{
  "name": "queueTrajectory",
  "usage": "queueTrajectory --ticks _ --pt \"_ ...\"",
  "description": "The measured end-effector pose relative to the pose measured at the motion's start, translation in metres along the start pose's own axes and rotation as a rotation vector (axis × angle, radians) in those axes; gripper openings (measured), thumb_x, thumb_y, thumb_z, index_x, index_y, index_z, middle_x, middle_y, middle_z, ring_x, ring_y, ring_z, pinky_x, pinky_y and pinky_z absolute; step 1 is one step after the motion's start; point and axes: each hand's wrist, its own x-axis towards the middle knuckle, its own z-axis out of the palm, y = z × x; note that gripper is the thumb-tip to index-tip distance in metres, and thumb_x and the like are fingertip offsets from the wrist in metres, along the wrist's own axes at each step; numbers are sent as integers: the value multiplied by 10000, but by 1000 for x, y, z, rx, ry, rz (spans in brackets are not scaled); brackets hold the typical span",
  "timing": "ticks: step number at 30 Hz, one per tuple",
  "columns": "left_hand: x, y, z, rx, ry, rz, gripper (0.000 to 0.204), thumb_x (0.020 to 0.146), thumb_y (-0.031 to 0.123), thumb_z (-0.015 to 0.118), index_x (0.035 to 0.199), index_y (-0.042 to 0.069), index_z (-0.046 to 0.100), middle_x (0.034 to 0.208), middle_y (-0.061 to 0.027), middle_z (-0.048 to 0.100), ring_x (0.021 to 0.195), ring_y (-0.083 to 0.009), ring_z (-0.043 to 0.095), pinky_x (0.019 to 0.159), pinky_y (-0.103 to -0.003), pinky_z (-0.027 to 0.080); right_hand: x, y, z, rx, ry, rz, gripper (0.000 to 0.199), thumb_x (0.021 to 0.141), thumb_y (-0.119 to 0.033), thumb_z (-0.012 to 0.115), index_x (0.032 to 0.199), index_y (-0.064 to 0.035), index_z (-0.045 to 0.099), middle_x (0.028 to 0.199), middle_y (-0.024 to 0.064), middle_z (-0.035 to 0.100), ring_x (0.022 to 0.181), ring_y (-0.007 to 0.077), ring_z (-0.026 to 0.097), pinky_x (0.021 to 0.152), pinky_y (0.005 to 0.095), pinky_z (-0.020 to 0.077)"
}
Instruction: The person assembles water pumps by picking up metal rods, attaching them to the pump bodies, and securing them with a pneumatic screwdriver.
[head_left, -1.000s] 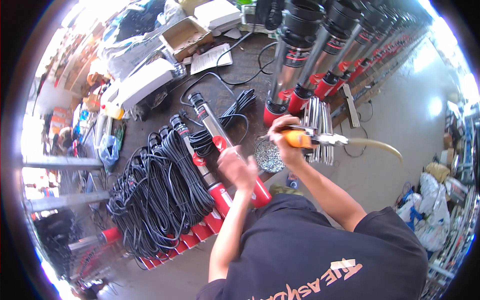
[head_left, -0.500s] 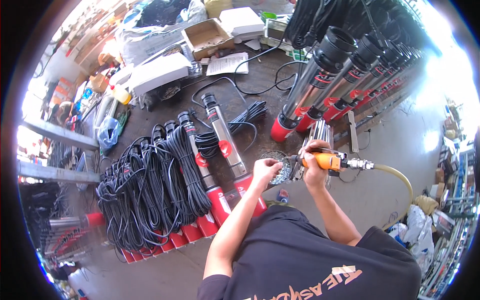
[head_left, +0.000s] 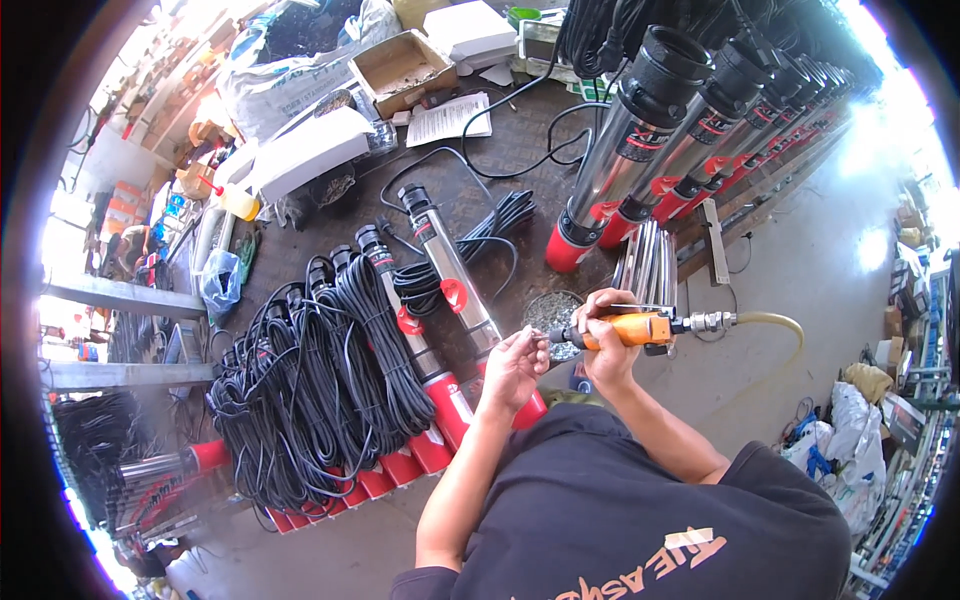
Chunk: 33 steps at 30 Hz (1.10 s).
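My right hand [head_left: 607, 350] is wrapped around an orange air screwdriver [head_left: 640, 328], its tip pointing left and a hose fitted at its back end. Close by its tip, my left hand [head_left: 515, 370] has its fingertips pinched together; whatever is between them is too small to make out. Behind the tool's tip sits a round bowl of small metal screws [head_left: 553, 305], partly covered by my hands. Just left of my left hand lies a silver and red submersible pump [head_left: 452, 270], with a coil of black cable [head_left: 480, 245] beside it.
More pumps with bundled black cables [head_left: 330, 370] lie along the left side. Large pumps [head_left: 640, 145] stand in a row at the right, near metal rods [head_left: 648, 262]. A yellowish air hose [head_left: 780, 322] curves away. An open cardboard box [head_left: 400, 75] stands at the back.
Both hands have come away from the screw bowl, toward me and slightly left. The screwdriver's tip now meets my left fingertips, and more of the bowl shows.
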Motion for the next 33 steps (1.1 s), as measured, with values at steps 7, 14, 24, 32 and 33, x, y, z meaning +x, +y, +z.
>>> queueTrajectory --ticks 7,14,24,32,33 --pt "-14 -10 -12 -19 222 42 157 1007 207 639 1023 52 659 912 -66 710 795 -167 683 701 -300 568 -13 13 -2 -18 -29 63 280 830 42 588 1085 -46 512 1000 100 554 810 176 585 760 314 499" --pt "0 -8 -49 -103 568 26 217 984 272 667 922 72 612 709 11 550 530 -85 458 446 -205 341 -32 61 -5 -255 -329 -1 229 876 45 600 1065 -39 502 1032 122 544 837 165 592 764 303 522" --pt "-9 14 -35 -137 534 12 159 1006 139 517 1050 6 591 697 -4 491 574 -119 446 519 -257 380 -19 91 -15 -251 -117 350 214 878 57 556 1046 -66 506 970 79 560 857 165 590 809 309 510" --pt "-40 6 -65 -13 761 227 146 959 87 552 1070 11 608 753 -32 544 641 -162 520 591 -315 467 -8 85 18 -396 -446 140 205 861 122 593 976 -39 545 934 55 576 853 118 596 783 251 503" --pt "-43 6 -66 -24 773 245 139 969 78 534 1067 13 607 752 -26 538 635 -155 523 585 -319 473 -8 81 28 -398 -408 140 161 852 105 618 922 -33 574 894 32 593 855 93 602 777 233 498"
